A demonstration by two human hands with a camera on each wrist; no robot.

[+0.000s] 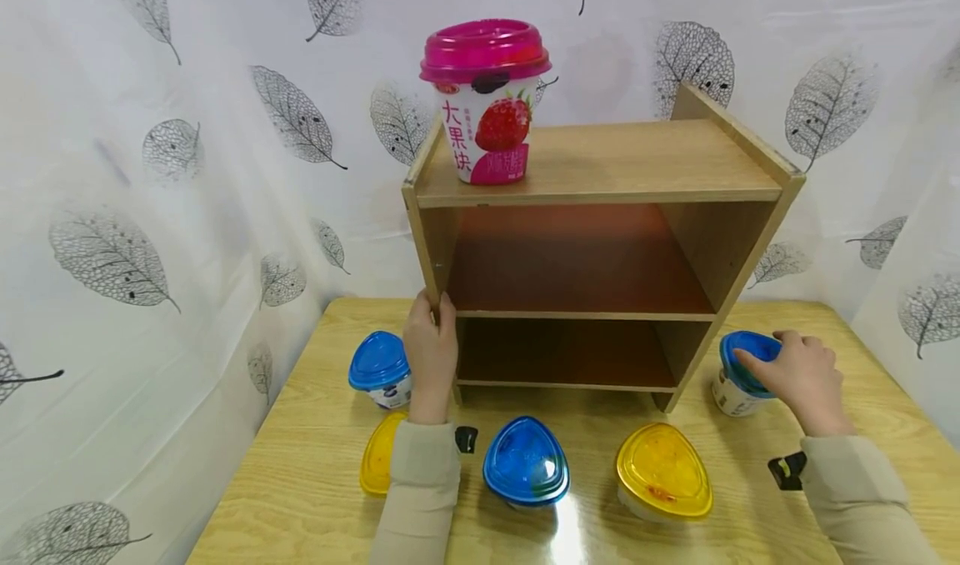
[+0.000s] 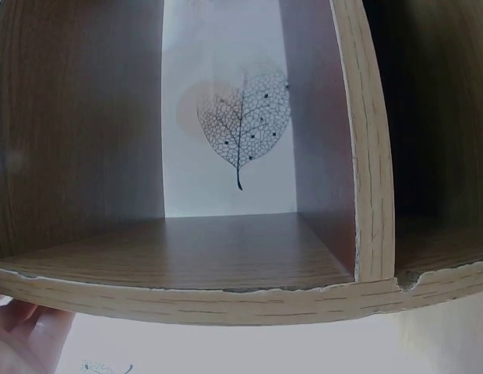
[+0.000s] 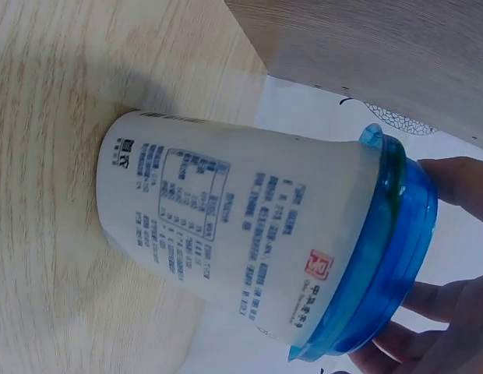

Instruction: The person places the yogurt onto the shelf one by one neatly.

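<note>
My left hand grips the left side panel of a small wooden shelf about halfway up. In the left wrist view, the fingers show at the panel's edge. On the right, my right hand holds a white yogurt cup by its blue lid. That cup is upright beside the shelf, its base on the table; printed text covers its side in the right wrist view. A strawberry yogurt cup with a pink lid stands on the shelf's top left.
A blue-lidded cup stands left of the shelf, and a yellow-lidded one is partly hidden by my left forearm. In front are another blue-lidded cup and a yellow-lidded cup. A leaf-patterned curtain hangs behind the table.
</note>
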